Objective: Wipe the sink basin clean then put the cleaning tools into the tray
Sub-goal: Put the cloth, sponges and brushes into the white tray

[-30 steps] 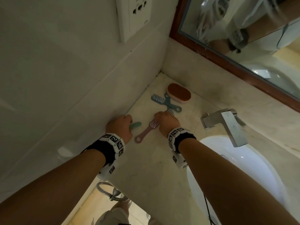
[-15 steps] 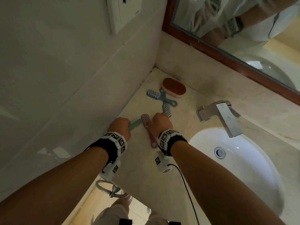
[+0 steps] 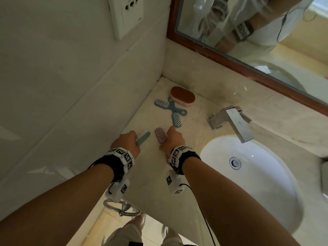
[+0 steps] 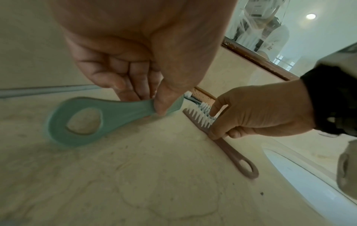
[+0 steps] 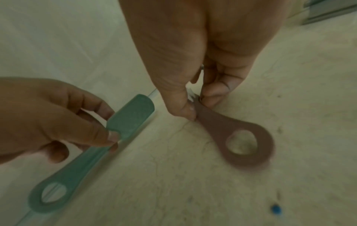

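My left hand (image 3: 126, 143) pinches a green brush (image 3: 143, 138) by its neck, just above the counter near the left wall; its looped handle (image 4: 77, 122) hangs toward the wrist. My right hand (image 3: 173, 139) pinches a pink brush (image 3: 160, 135) by its neck, bristles up, handle loop (image 5: 241, 143) under the palm, low over the counter. Two blue brushes (image 3: 170, 110) lie crossed further back beside an oval brown-topped sponge (image 3: 182, 95). The white sink basin (image 3: 257, 183) is to the right. No tray shows clearly.
A chrome faucet (image 3: 234, 125) overhangs the basin's far rim. A tiled wall with a socket plate (image 3: 126, 15) runs along the left; a wood-framed mirror (image 3: 248, 32) stands behind. The marble counter (image 3: 150, 183) ends near my wrists, with a metal ring (image 3: 122, 208) below.
Both hands have drawn back toward me with the brushes in them. The pink brush turned from lying handle-left to handle under the right palm; the green brush lifted off the counter.
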A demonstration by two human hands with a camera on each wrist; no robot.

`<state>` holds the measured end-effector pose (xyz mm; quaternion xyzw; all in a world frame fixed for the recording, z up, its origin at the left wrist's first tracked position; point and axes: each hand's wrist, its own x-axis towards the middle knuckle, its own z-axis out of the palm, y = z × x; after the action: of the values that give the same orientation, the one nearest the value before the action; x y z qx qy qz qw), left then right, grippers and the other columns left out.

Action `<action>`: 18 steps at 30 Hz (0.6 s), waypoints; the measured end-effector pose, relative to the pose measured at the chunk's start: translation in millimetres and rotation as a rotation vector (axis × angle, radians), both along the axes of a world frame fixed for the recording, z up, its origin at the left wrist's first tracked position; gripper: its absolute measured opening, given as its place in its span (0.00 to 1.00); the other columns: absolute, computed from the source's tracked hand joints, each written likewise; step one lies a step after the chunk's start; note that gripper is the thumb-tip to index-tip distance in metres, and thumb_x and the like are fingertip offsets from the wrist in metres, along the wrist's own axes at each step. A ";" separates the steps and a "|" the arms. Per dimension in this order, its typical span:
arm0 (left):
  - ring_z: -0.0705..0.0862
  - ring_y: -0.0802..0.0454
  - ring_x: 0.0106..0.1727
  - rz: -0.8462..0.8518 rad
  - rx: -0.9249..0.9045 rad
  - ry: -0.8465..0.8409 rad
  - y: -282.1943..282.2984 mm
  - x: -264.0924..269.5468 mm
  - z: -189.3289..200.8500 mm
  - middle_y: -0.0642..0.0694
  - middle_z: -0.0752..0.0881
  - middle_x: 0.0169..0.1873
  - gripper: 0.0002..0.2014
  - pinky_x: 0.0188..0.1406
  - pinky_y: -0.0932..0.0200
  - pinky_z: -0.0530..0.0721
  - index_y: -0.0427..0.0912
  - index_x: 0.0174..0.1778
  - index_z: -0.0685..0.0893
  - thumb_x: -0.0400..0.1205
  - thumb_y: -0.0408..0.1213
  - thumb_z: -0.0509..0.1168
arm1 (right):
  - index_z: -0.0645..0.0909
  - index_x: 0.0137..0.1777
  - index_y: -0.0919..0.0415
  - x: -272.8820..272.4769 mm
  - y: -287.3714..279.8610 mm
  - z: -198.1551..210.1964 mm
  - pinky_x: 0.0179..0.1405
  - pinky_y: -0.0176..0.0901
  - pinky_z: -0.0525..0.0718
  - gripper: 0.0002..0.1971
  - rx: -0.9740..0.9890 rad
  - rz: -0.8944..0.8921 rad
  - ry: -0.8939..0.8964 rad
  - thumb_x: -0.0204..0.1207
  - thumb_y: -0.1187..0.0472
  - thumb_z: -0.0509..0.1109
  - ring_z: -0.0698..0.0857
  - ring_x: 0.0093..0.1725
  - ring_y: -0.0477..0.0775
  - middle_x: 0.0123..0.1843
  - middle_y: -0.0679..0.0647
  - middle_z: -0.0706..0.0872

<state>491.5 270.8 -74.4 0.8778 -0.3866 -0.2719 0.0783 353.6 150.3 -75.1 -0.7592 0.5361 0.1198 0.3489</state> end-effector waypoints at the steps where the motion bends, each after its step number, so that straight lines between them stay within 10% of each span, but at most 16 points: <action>1: 0.81 0.45 0.32 0.001 -0.002 -0.001 1.2 -1.5 0.1 0.45 0.85 0.37 0.05 0.29 0.59 0.77 0.45 0.48 0.79 0.79 0.41 0.65 | 0.69 0.64 0.60 -0.8 1.4 -0.5 0.51 0.53 0.86 0.27 0.026 -0.028 -0.016 0.69 0.60 0.78 0.84 0.56 0.64 0.57 0.60 0.82; 6: 0.81 0.45 0.37 0.035 -0.039 0.023 0.5 -6.3 3.0 0.43 0.87 0.45 0.12 0.32 0.61 0.74 0.45 0.59 0.80 0.80 0.41 0.65 | 0.82 0.47 0.61 -7.7 9.3 2.5 0.45 0.47 0.84 0.27 0.023 -0.022 -0.084 0.79 0.35 0.60 0.85 0.43 0.61 0.45 0.58 0.86; 11: 0.87 0.42 0.46 -0.033 -0.157 -0.006 -20.0 -16.6 23.7 0.44 0.89 0.47 0.17 0.40 0.56 0.83 0.46 0.65 0.80 0.80 0.42 0.66 | 0.83 0.47 0.57 -26.3 -11.5 32.8 0.36 0.42 0.78 0.06 -0.064 -0.048 -0.064 0.76 0.57 0.67 0.83 0.41 0.58 0.45 0.55 0.87; 18: 0.88 0.41 0.48 -0.078 -0.383 0.030 -80.5 -56.8 107.8 0.44 0.91 0.45 0.16 0.46 0.54 0.85 0.45 0.59 0.85 0.76 0.43 0.70 | 0.78 0.44 0.54 -74.0 -46.3 132.4 0.32 0.41 0.75 0.02 -0.282 -0.161 -0.153 0.76 0.58 0.66 0.80 0.36 0.54 0.34 0.50 0.82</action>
<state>434.7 190.3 33.4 0.8270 -0.4637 -0.2095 0.2391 279.6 104.0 57.3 -0.7622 0.5786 -0.0429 0.2872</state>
